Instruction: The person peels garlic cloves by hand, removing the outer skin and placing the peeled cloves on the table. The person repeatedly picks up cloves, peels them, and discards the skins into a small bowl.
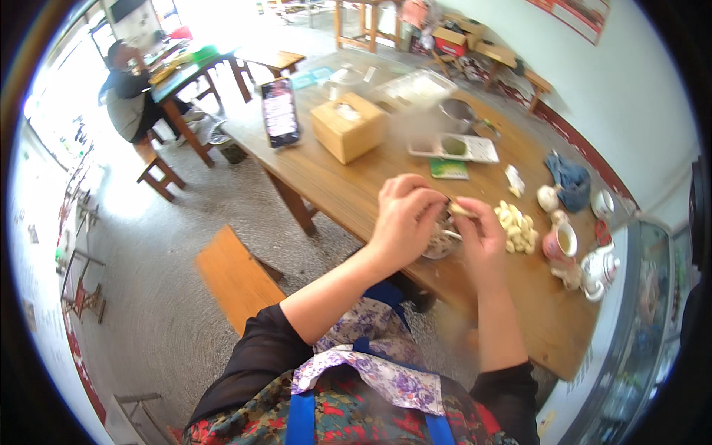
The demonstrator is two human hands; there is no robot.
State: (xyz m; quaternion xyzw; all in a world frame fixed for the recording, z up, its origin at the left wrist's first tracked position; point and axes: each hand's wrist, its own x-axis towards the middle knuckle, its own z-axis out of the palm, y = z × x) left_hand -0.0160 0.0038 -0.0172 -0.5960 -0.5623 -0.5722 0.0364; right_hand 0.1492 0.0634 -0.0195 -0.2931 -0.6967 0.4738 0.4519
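Note:
My right hand (483, 236) pinches a pale garlic clove (463, 211) above the near edge of the wooden table. Close against it, the fingers of my left hand (404, 221) are pressed together at the clove's end; a small dark bit shows at their tips, too small to name. Below both hands sits a bowl (440, 245) with bits in it, partly covered by them. Just right of my right hand lies a pile of peeled garlic cloves (517, 227). A whole garlic bulb (548, 197) rests farther right, beside a blue cloth (569, 182).
On the table (334, 178) stand a wooden tissue box (348, 126), an upright phone (279, 113), a white tray (475, 148), a pink cup (560, 242) and a white teapot (599, 268). A bench (241, 278) is at my left. Another person (130, 89) sits at a far table.

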